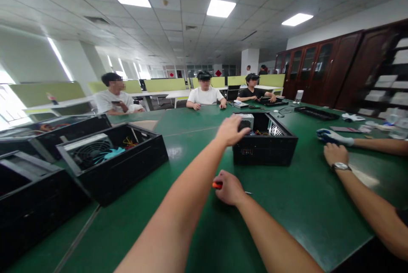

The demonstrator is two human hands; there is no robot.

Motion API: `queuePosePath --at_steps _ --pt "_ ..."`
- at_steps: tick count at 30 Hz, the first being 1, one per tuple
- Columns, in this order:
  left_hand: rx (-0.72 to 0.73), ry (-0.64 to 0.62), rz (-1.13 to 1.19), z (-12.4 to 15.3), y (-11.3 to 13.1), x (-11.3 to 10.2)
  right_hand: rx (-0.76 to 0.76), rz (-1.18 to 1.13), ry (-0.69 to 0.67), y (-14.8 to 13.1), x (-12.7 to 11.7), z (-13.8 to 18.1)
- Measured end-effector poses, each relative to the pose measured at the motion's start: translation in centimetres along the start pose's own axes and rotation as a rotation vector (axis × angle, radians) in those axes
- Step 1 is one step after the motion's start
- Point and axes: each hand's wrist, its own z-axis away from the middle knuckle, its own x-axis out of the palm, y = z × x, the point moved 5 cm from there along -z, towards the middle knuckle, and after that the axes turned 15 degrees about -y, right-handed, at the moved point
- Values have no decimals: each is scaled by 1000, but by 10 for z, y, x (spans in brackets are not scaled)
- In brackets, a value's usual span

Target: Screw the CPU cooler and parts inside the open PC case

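A black open-topped computer case [263, 150] stands in front of me on the green table, with a grey power supply and coloured wires showing inside. My left hand [231, 130] is at the case's near left corner, fingers stretched and thumb apart; whether it touches the metal I cannot tell. Lower down, just above or on the table, my right hand [228, 188] is closed round a screwdriver [217, 185]. Its orange handle end sticks out on the left, and a thin metal shaft shows to the right of the fist.
More open computer cases crowd the left, one with a light-blue fan [110, 155]. At the right lie a co-worker's bare hand with a watch [341, 166] and a gloved hand [333, 137]. Beyond is a black panel [315, 113]. Several people sit across the table [188, 150].
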Motion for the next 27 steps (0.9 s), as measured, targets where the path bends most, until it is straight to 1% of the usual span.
queuePosePath --at_steps 1,3,5,6,7,8,9,10,11,13,15,17,20,23,25,27 --pt "-118 12 -25 20 -34 -9 -7 2 -16 2 0 2" --pt "-359 19 -80 73 -105 -21 -14 3 -42 3 0 5" --pt "-602 -5 -115 133 -172 -27 -10 0 -38 2 -1 6" --pt "-706 -42 -116 161 -199 -27 -9 -4 -29 1 -2 7" --pt "-778 -86 -112 184 -220 -26 -11 -8 -19 -1 -3 8" --pt "-791 -117 -113 201 -234 -25 -15 -14 -5 -4 -4 9" --pt "-799 -148 -107 213 -243 -24 -22 -24 10 -6 -5 11" --pt "-793 -169 -100 222 -247 -23 -33 -36 30 -9 -8 13" --pt "-786 -177 -93 227 -247 -23 -50 -51 54 -13 -12 16" --pt "-803 -162 -88 234 -238 -23 -88 -90 135 -20 -26 23" --pt "-830 -122 -98 241 -221 -22 -116 -148 264 -26 -49 30" --pt "-820 -74 -105 249 -197 -17 -135 -240 409 -31 -77 40" --pt "-706 7 -81 263 -148 -9 -197 -417 564 -43 -117 58" --pt "-550 50 -6 278 -89 -4 -294 -579 652 -64 -149 79" --pt "-450 39 77 290 -47 0 -386 -705 670 -80 -164 93" --pt "-343 -1 172 305 -5 8 -469 -776 596 -96 -172 102"
